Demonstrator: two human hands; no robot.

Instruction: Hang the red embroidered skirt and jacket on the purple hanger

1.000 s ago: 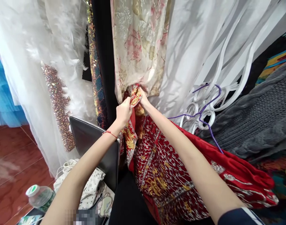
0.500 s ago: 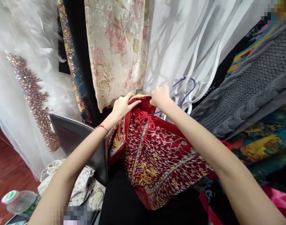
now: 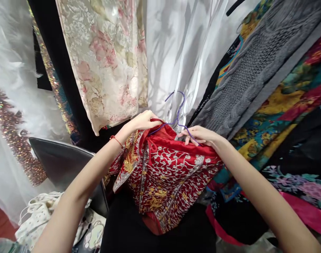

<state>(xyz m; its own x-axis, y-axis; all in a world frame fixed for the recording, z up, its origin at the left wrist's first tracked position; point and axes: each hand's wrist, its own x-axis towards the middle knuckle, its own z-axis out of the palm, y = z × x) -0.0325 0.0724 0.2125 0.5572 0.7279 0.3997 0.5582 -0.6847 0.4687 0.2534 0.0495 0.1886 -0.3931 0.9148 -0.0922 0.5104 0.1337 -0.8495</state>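
Note:
A red embroidered garment (image 3: 171,175) with silver and gold patterning and a red tie lies across black fabric. My left hand (image 3: 144,121) grips its upper edge, thumb over the opening. In that opening sits a purple clothes hanger (image 3: 180,109), hook upward, its left arm running inside the cloth near my left fingers. The hanger's right arm crosses in front of the fingers of my right hand (image 3: 200,135), which holds the garment's waist edge at the right. Part of the right fingertips is hidden in the opening.
Behind the garment hang a floral cloth (image 3: 110,66), a white curtain (image 3: 160,52) with white hangers (image 3: 194,88), and a grey knit (image 3: 236,84). A dark chair back (image 3: 63,165) stands left, with white dotted fabric (image 3: 36,218) below. Pink ribbon (image 3: 305,214) lies lower right.
My right hand has moved down and right along the garment's edge. The purple hanger now shows more fully in the opening, and the view has shifted to the right.

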